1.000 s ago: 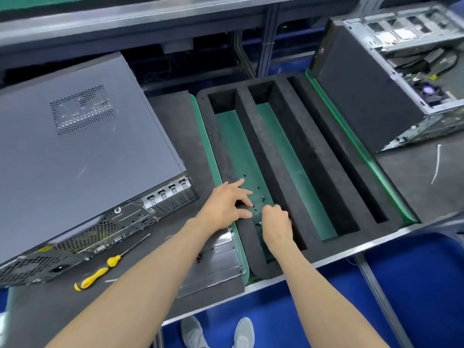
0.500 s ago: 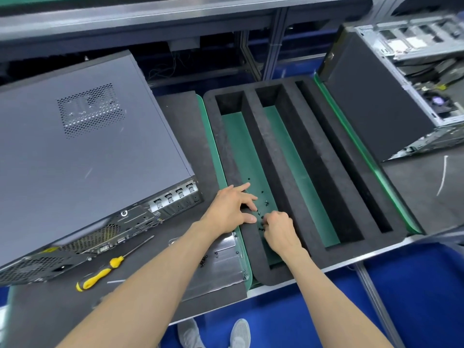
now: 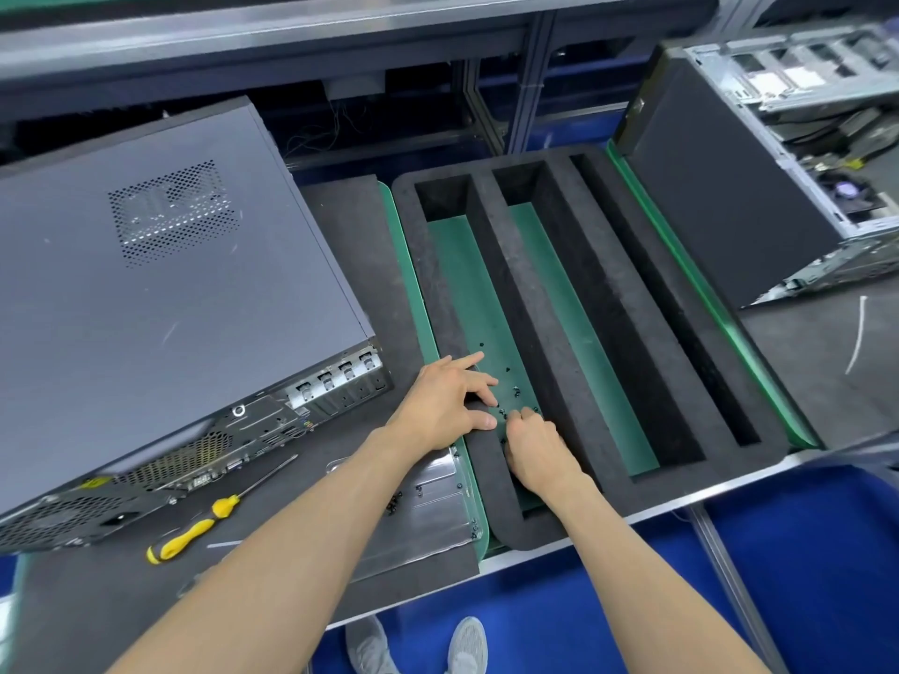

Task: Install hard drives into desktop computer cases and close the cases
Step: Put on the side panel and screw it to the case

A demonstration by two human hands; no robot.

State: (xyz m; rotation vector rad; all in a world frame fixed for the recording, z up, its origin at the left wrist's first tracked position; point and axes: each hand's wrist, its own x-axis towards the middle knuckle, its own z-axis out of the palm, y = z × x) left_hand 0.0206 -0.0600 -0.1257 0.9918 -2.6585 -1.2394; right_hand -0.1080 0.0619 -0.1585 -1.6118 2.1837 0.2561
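Both hands are down in the foam tray's (image 3: 530,294) leftmost slot among small black screws (image 3: 516,392): left hand (image 3: 450,406) spread flat on the rim, right hand (image 3: 532,442) curled, perhaps pinching one. The closed case (image 3: 160,304) lies left on the worktop (image 3: 355,221).

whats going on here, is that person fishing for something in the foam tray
A person is bent over a black foam tray at a workbench, both hands down in its leftmost green-floored slot where small black screws lie scattered. The right hand has its fingers curled over the screws, apparently gathering them; the left hand rests spread on the foam edge. A closed grey computer case lies to the left with a yellow screwdriver in front of it, and an open case sits at the right.
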